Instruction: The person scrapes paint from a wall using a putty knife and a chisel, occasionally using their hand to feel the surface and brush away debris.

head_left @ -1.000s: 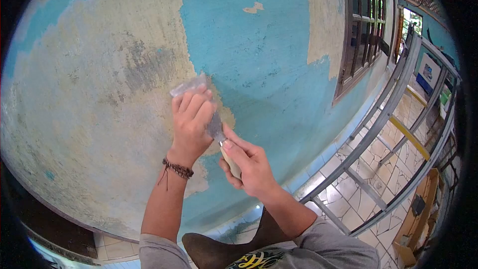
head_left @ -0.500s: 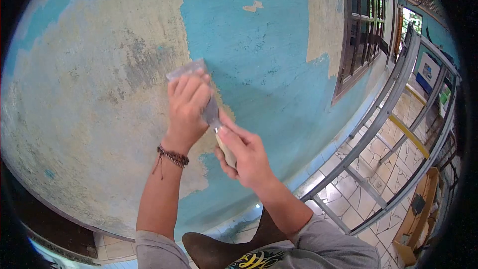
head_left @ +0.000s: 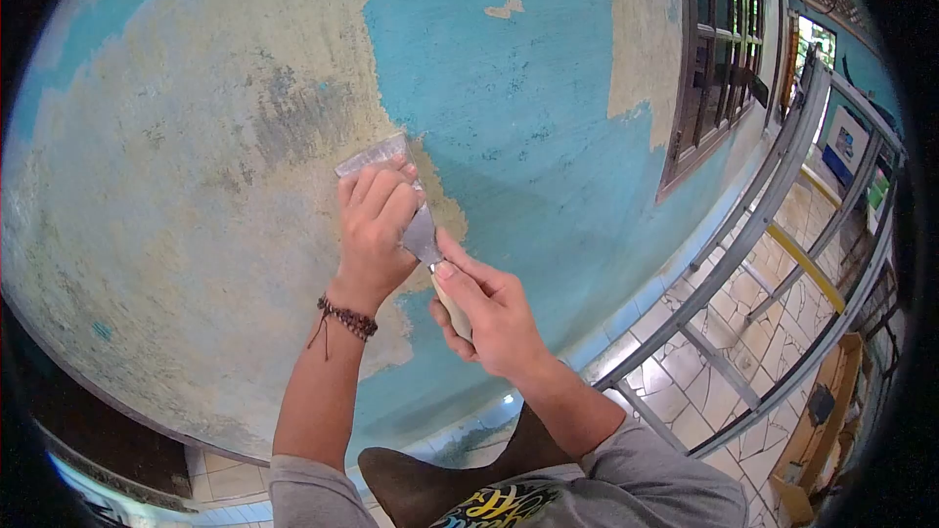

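Observation:
A paint scraper [head_left: 422, 236] with a wide metal blade and a pale handle lies against the wall [head_left: 528, 156]. My right hand [head_left: 489, 313] is wrapped round its handle. Higher up, my left hand [head_left: 377, 220] is closed over the blade, its fingers pressing near the wide front edge and partly covering the metal. That edge touches the bare cream patch [head_left: 196, 264], close to the ragged border where blue paint begins on the right.
On the right a metal ladder [head_left: 719, 376] lies slanted over the tiled floor [head_left: 675, 372]. Beyond it are a cardboard box [head_left: 817, 430] and a barred window [head_left: 719, 59]. A dark opening [head_left: 108, 430] shows at lower left.
Both hands and the scraper have moved a little down along the wall. More of the cream border shows just above and right of the blade. The view has shifted slightly.

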### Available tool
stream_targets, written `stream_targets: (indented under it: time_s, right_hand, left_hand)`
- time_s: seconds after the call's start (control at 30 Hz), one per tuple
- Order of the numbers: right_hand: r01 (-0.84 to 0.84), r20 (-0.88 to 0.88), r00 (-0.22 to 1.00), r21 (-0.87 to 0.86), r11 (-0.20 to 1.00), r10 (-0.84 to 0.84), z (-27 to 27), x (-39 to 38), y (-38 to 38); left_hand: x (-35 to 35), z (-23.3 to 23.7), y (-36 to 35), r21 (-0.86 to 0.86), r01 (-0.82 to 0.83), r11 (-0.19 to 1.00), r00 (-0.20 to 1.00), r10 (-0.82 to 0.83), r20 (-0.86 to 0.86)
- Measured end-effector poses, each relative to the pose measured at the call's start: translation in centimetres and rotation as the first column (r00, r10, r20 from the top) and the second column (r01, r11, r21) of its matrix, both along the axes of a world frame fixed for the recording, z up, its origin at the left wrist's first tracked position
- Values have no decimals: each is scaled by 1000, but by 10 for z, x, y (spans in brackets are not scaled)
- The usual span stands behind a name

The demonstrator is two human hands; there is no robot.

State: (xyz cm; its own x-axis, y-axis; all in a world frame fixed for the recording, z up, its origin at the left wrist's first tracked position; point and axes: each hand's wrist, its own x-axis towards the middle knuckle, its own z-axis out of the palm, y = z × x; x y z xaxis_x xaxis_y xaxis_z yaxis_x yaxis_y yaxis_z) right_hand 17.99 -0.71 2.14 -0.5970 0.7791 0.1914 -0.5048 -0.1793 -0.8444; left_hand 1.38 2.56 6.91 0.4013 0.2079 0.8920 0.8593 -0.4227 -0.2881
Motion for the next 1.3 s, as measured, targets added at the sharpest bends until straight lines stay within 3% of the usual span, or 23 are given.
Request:
stream_targets:
  time_s: [0.13, 0.23, 0.33, 0.43, 0.53, 0.63, 0.77, 0.8, 1.0, 1.07, 1.17, 1.23, 1.3]
  right_hand:
    - [27, -95, 995, 29, 999, -25, 14, -7, 12]
    - [19, -75, 997, 18, 1000, -18, 12, -4, 8]
    - [10, -16, 1000, 32, 999, -10, -1, -3, 4]
    - [38, -18, 999, 12, 999, -38, 20, -3, 6]
    - [17, -70, 997, 8, 1000, -16, 25, -3, 8]
    - [26, -7, 1000, 25, 999, -26, 8, -1, -2]
    - [25, -82, 996, 34, 999, -23, 26, -7, 10]
    - [25, -111, 994, 39, 999, -21, 32, -6, 9]
    - [45, -16, 999, 42, 998, -45, 18, -5, 1]
    - [46, -46, 998, 68, 997, -43, 33, -6, 9]
    - [39, -136, 990, 88, 995, -26, 50, -7, 17]
    - [25, -167, 986, 92, 995, -10, 45, -9, 19]
    - [7, -64, 998, 51, 999, -4, 12, -2, 13]
  left_hand:
    - [2, 28, 8, 23, -1, 1000, 999, 2, -39]
    - [5, 25, -1, -61, -18, 998, 1000, 19, 15]
    - [2, 5, -1, -5, 6, 1000, 1000, -6, -5]
    - [3, 26, 6, 11, -31, 999, 999, 31, 10]
    - [7, 37, -2, -83, -69, 994, 998, 70, 5]
    - [4, 14, -5, -23, -2, 1000, 1000, 2, 11]
    - [4, 42, 6, 48, -16, 999, 1000, 17, -13]
    - [3, 49, 3, -58, -46, 997, 999, 46, -11]
    - [-2, 20, 3, 33, -31, 999, 1000, 31, 2]
    - [-1, 41, 9, 77, -25, 997, 999, 26, -21]
    - [4, 75, 12, -8, -55, 998, 998, 55, -31]
    - [1, 61, 16, 37, -34, 999, 999, 35, -24]
    - [1, 18, 10, 48, -74, 996, 997, 74, -4]
